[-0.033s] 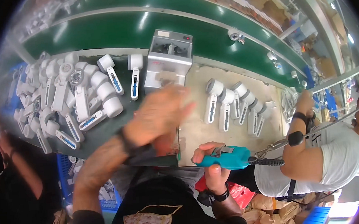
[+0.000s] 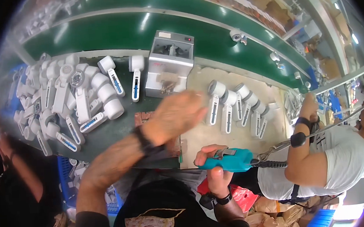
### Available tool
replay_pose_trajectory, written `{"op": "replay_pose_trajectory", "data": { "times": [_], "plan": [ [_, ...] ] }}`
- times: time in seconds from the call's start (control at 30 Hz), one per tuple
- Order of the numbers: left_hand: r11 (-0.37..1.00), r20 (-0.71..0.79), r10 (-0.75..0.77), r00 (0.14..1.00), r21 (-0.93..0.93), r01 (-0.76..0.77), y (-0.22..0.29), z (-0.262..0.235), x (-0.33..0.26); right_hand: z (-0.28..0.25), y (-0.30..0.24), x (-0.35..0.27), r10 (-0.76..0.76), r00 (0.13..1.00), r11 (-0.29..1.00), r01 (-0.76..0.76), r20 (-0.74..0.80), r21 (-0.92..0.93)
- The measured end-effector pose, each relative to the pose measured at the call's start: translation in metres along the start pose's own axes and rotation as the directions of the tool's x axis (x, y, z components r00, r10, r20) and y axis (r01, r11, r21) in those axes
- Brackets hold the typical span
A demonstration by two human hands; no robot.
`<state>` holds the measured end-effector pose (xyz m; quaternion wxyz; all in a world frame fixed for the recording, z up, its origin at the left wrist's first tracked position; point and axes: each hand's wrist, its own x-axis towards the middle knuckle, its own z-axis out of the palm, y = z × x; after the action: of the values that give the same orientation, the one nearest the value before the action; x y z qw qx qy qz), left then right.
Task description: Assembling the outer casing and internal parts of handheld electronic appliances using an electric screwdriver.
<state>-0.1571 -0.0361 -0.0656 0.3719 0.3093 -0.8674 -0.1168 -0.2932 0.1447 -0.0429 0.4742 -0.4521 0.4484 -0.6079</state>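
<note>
On the bench, a heap of handled parts lies at left; two more parts lie between it and the machine. Right of the machine, a group of parts lies on a board. Behind runs a conveyor. The left hand is before the machine; the right hand, around a power tool, is at the board's near edge. A crate stands below the bench, at left.
</note>
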Motion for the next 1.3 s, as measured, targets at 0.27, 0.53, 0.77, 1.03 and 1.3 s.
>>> {"op": "replay_pose_trajectory", "data": {
  "times": [0.27,0.53,0.77,1.03,1.3],
  "plan": [
    [0.964,0.329,-0.266,0.906,0.074,0.256,-0.004,0.087,0.038,-0.004,-0.004,-0.016,-0.032,0.996,0.998,0.028,-0.08,-0.058],
    [0.965,0.108,-0.252,0.962,-0.053,0.259,0.02,-0.005,-0.021,-0.017,0.019,0.021,-0.044,0.99,0.989,0.024,-0.133,-0.144],
    [0.995,0.09,-0.089,0.992,0.06,0.084,0.004,-0.042,-0.089,0.007,0.015,0.056,-0.15,0.985,0.983,0.14,-0.09,-0.115],
    [0.997,0.03,-0.081,0.996,-0.009,0.081,-0.006,-0.038,-0.106,0.058,0.006,0.083,-0.19,0.98,0.981,0.187,0.054,0.05],
    [0.989,0.082,-0.099,0.992,-0.106,0.108,-0.024,-0.041,-0.104,0.076,0.03,0.105,-0.202,0.974,0.979,0.197,0.106,0.054]
  ]
}}
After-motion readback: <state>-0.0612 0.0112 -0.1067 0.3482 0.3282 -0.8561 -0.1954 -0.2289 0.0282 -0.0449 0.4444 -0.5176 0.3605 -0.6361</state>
